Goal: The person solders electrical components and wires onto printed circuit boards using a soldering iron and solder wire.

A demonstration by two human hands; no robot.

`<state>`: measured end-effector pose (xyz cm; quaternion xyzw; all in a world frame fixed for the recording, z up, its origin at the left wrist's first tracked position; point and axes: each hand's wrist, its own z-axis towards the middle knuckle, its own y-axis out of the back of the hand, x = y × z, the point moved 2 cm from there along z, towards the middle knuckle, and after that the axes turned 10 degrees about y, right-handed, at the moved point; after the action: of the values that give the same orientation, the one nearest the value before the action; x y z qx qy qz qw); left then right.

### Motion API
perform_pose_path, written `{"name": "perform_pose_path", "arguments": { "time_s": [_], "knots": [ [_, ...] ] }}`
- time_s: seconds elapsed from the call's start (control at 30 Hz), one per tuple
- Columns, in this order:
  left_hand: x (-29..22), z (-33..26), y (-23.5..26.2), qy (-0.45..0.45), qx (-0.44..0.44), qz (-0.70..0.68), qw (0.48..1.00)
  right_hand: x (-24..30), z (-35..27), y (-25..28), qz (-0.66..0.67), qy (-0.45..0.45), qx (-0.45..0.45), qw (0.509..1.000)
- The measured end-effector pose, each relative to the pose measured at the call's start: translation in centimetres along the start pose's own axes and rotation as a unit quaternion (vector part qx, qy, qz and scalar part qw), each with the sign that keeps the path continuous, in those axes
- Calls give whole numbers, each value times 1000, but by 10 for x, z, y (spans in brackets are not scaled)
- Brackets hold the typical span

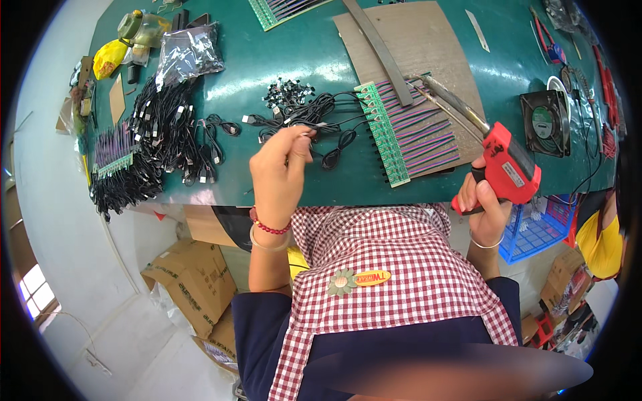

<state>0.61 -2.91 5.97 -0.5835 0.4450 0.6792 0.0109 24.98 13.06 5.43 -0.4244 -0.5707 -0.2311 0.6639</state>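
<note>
My left hand (279, 167) is closed in a pinch at the near side of a tangle of black USB cables (321, 110), apparently on the thin end of one black cable; its fingertips partly hide it. In my right hand (487, 208) is a red soldering gun (509, 170), its long metal tip pointing up and left over the work. Between the hands lies a row of green circuit boards (384, 137), joined edge to edge. Coloured wires (424, 130) run from the boards to the right, and black cables meet their left side. A flat metal bar (380, 50) rests across the wires.
A brown board (428, 40) lies under the wires. Bundled black cables (164, 127) and a plastic bag (190, 53) cover the left side. Small black connectors (287, 92) are piled at mid-table. At right stand a black fan (545, 123), pliers (545, 37) and a blue crate (535, 230) below.
</note>
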Motion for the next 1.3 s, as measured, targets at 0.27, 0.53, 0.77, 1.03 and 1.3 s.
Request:
{"name": "perform_pose_path", "arguments": {
  "time_s": [0.27, 0.53, 0.77, 1.03, 1.3],
  "knots": [
    [-33, -14, -35, 14, 132, -118, 984, 0, 22, -61, -76, 47, 57, 994],
    [-46, -23, -47, -2, 182, -106, 978, -22, 17, -59, -196, 73, 74, 975],
    [-44, -22, -50, -37, 147, -131, 980, -15, 31, -57, -53, -7, -2, 999],
    [-39, -20, -55, 25, 227, -168, 959, -12, 28, -57, -42, 2, 127, 991],
    [-39, -18, -57, 110, 322, -237, 910, -11, 22, -55, -65, -19, 138, 988]
  ]
}}
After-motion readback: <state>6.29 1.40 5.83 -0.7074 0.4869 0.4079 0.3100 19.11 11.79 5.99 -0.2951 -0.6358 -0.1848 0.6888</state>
